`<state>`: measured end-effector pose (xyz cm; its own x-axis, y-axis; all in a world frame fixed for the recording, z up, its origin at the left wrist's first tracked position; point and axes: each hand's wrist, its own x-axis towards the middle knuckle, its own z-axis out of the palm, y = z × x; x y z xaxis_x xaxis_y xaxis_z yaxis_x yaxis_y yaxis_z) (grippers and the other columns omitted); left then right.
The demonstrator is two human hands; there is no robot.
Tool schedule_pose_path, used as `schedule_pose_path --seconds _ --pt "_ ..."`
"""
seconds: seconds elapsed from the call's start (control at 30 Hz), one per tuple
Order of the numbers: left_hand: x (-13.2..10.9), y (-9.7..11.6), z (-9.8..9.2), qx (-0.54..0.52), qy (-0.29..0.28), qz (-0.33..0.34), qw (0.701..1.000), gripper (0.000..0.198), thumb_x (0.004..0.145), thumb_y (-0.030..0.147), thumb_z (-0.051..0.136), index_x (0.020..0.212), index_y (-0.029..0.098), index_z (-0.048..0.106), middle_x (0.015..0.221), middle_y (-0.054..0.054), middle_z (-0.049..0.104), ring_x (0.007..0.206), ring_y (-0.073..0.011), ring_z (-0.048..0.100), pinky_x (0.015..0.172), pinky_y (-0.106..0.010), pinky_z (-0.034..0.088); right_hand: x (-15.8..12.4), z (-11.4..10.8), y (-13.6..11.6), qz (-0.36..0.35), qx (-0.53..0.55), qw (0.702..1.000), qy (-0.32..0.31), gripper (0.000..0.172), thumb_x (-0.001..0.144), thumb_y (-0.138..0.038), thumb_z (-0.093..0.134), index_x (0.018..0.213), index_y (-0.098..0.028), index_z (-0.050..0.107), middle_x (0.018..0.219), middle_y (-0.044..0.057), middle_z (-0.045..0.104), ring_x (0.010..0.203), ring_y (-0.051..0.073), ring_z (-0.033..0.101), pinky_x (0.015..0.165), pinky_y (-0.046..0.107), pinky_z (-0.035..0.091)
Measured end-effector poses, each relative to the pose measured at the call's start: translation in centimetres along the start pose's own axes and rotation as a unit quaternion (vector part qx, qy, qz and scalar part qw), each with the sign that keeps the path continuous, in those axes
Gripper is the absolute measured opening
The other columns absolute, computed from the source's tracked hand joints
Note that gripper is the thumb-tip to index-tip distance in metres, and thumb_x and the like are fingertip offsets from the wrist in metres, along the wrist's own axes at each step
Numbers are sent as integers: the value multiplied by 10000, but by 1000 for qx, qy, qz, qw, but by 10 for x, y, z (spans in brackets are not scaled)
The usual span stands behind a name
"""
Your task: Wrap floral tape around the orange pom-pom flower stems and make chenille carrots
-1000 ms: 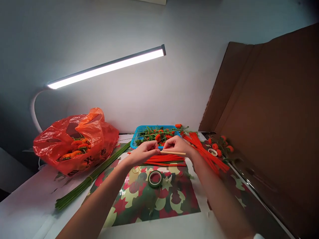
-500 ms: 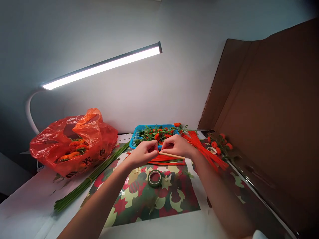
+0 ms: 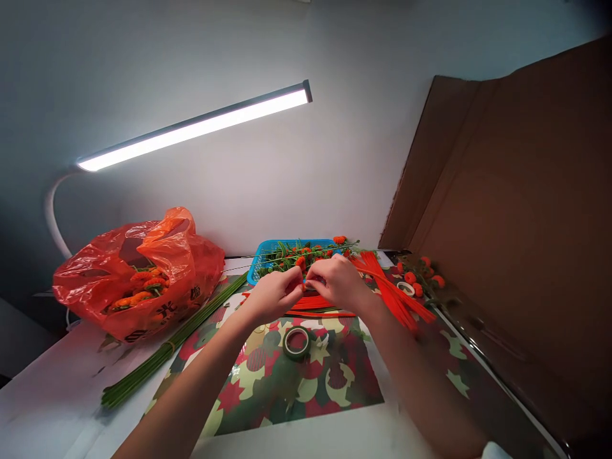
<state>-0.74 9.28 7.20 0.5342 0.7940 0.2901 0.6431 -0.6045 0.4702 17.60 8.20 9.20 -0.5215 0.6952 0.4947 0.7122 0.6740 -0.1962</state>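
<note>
My left hand (image 3: 275,294) and my right hand (image 3: 335,280) meet fingertip to fingertip above the patterned sheet (image 3: 287,376). Both are pinched shut on a small orange piece (image 3: 303,287) between them. The pale stick seen earlier is hidden behind my right hand. Under the hands lie red-orange strips (image 3: 325,305). A green tape roll (image 3: 297,343) rests on the sheet just in front of my hands.
A blue basket (image 3: 268,252) of green stems and orange flowers stands behind the hands. An orange plastic bag (image 3: 138,274) with flowers sits at left, a bundle of green stems (image 3: 172,344) beside it. Cardboard (image 3: 521,210) walls the right. A lamp bar (image 3: 196,126) hangs overhead.
My right hand has turned, so the pale stick that stuck out to its right no longer shows. Both hands stay pinched together in the same place.
</note>
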Motion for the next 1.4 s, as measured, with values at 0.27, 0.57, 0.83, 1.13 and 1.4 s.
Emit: schedule_pose_path --seconds 0.27,0.57,0.83,1.13,1.4 --pt "2 -5 4 -149 -90 -34 984 322 906 411 364 830 185 581 667 25 497 604 -132 417 553 -244 308 1 1 3 -27 -57 998 -24 134 868 -151 569 744 -154 617 754 15 684 698 135 561 666 287 237" --pt "6 -7 21 -180 -13 -78 981 374 876 480 384 794 178 588 684 3 546 656 -158 472 582 -253 369 3 8 -2 42 -103 994 -17 137 886 -139 528 790 -152 625 797 35 689 741 148 583 713 306 237" --pt "9 -8 23 -170 69 -107 977 290 866 395 364 684 198 475 631 29 474 610 -144 420 570 -256 312 2 20 -5 74 -39 996 31 151 890 -193 539 776 -160 632 766 33 691 708 151 580 730 299 288" --pt "12 -9 25 -253 140 -77 954 313 860 439 405 697 185 491 645 26 449 618 -134 401 579 -250 331 3 27 -2 173 252 943 131 202 823 -311 576 733 -165 682 593 3 620 528 114 489 551 254 337" --pt "6 -3 21 -305 145 -28 941 210 868 377 442 845 184 520 695 29 466 643 -123 395 599 -237 327 6 13 14 254 511 820 -43 272 626 -399 730 650 -137 662 502 -48 508 471 62 372 471 221 272"
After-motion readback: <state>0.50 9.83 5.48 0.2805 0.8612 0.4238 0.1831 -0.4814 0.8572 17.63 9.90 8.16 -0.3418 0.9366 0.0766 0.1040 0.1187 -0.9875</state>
